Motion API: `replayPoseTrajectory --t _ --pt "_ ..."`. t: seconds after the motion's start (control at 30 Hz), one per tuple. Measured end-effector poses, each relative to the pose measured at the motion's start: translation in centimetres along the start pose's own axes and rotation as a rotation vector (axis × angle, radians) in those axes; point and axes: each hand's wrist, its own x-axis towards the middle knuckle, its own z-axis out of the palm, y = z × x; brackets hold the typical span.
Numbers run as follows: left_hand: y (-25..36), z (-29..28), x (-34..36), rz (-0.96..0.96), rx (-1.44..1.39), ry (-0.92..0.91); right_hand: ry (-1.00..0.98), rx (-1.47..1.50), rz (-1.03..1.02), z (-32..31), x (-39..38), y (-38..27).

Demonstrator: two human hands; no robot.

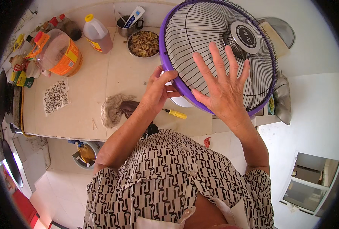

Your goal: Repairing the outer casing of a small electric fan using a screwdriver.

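Note:
A fan with a purple rim [186, 90] and black wire grille stands tilted on the counter, its round silver hub [245, 36] at the upper right of the view. My left hand [158, 89] grips the rim at the left side, thumb on the purple band. My right hand [223, 86] is spread over the lower grille, fingers apart; whether it touches the wires is unclear. Below the fan lies a yellow-handled screwdriver [177, 113], its tip partly hidden, beside brown and beige cloths [110, 110]. Part of a white base [180, 102] shows under the rim.
Behind are a bowl of food [142, 44], steel mug [124, 27], jug [98, 34] and orange-labelled container [64, 57] among several bottles. A speckled sheet [56, 95] lies left, near black pans [2, 97]. Steel lids [282, 101] sit right; a basin [80, 156] is below.

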Motion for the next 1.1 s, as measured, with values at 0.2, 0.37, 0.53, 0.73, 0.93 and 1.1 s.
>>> replayPoseTrajectory --t 0.2,0.37,0.53,0.73,0.93,1.1 --pt "0.0 -0.6 0.7 -0.024 0.01 0.004 0.016 0.002 0.015 -0.2 -0.2 0.0" --pt "-0.2 -1.5 2.1 0.034 0.071 0.023 0.014 0.011 0.009 -0.1 -0.1 0.3" --pt "1.2 -2.2 3.7 0.0 -0.062 -0.055 0.011 -0.002 0.014 -0.2 0.1 0.5" --pt "1.8 -3.9 6.5 0.001 0.074 -0.11 -0.002 -0.015 0.001 -0.8 -0.1 0.4" --pt "2.4 -2.1 4.2 0.04 0.158 -0.174 -0.026 -0.041 -0.034 -2.6 -1.5 1.0" --pt "3.8 0.2 1.5 0.083 0.231 -0.039 -0.025 0.031 -0.027 -4.5 -2.2 1.5"
